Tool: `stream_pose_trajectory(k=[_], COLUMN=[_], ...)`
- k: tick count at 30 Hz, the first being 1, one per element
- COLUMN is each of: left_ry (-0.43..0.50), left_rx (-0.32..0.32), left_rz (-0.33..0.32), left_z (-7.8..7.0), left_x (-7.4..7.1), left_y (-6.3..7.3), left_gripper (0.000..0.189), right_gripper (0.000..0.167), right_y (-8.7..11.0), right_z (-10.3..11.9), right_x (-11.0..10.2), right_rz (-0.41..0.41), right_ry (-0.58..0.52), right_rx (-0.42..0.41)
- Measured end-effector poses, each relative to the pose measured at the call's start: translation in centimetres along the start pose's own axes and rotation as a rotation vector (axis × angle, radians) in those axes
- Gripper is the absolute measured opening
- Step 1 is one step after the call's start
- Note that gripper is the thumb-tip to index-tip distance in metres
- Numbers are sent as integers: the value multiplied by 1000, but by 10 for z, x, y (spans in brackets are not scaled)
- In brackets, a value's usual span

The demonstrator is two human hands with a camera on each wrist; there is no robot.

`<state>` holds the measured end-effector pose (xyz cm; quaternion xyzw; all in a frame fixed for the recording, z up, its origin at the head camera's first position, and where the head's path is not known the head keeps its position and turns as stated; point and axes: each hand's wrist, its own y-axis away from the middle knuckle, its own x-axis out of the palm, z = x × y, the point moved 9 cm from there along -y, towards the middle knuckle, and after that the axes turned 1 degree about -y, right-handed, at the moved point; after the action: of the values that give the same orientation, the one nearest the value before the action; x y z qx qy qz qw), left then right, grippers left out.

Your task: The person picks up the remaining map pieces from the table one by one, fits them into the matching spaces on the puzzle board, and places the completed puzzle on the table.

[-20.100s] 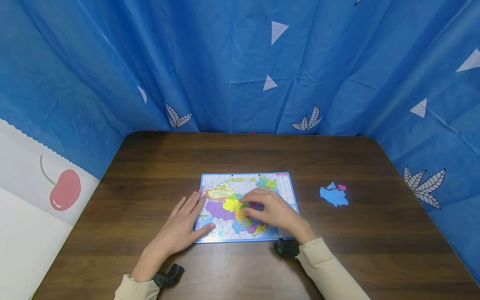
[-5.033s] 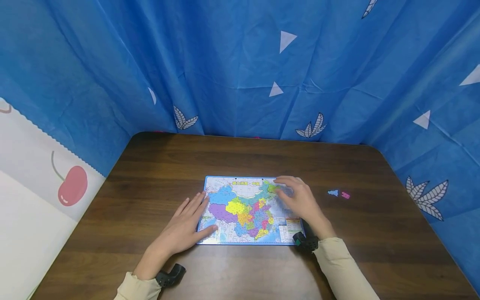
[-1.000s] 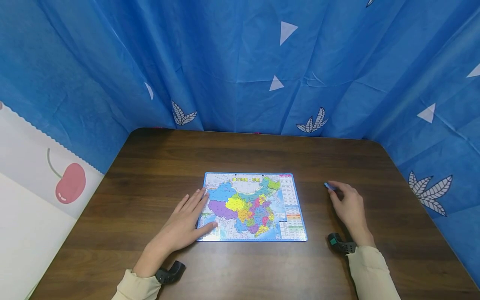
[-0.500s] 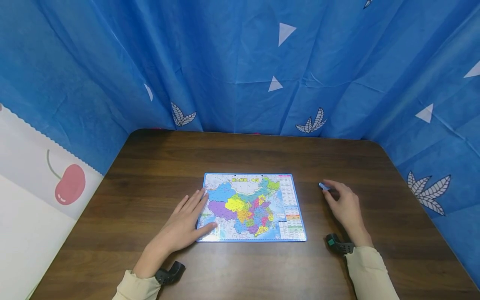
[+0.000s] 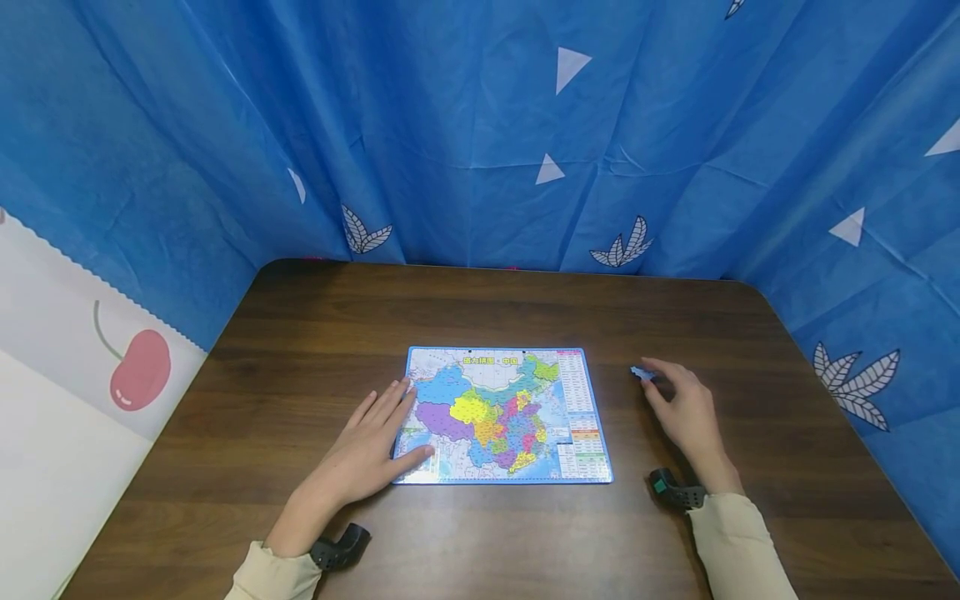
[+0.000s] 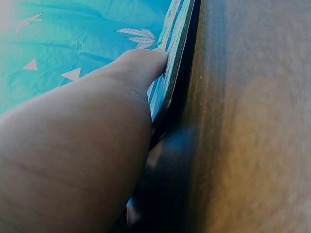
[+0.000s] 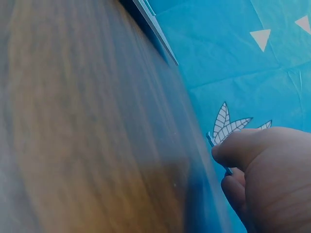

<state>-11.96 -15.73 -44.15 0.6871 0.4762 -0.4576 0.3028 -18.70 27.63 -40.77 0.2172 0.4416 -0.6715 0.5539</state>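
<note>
A China map puzzle board [image 5: 495, 417] with a thin blue rim lies on the table, covered in coloured region pieces. My left hand [image 5: 367, 442] rests on its left edge, fingers straight and spread, thumb over the lower left corner. In the left wrist view the thumb [image 6: 141, 65] lies on the board's edge. Right of the board, my right hand [image 5: 682, 408] pinches a small light-blue puzzle piece [image 5: 641, 372] between thumb and fingers. The right wrist view shows this piece [image 7: 211, 140] edge-on past the thumb.
The board sits on a dark wooden table [image 5: 330, 325]. A blue curtain [image 5: 465, 125] with white triangles and leaves hangs behind the table's far edge. A pale panel with a cherry print [image 5: 141, 371] stands at the left.
Since 5 seconds ago, my right hand has left the map's upper right and picked up the light-blue piece; lately it edges left. The pink piece no longer shows. Earlier, the large blue piece joined the map.
</note>
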Motion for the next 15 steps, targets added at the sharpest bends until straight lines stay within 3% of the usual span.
stream_pose_trajectory(k=[15], left_ry=[-7], left_rx=[8], left_rz=[-9], left_z=[0], left_x=[-1], left_y=[0], left_gripper=[93], right_gripper=[36], right_y=[-2], right_z=[10], right_x=[4], right_rz=[29], right_ry=[-21], right_rx=[-20])
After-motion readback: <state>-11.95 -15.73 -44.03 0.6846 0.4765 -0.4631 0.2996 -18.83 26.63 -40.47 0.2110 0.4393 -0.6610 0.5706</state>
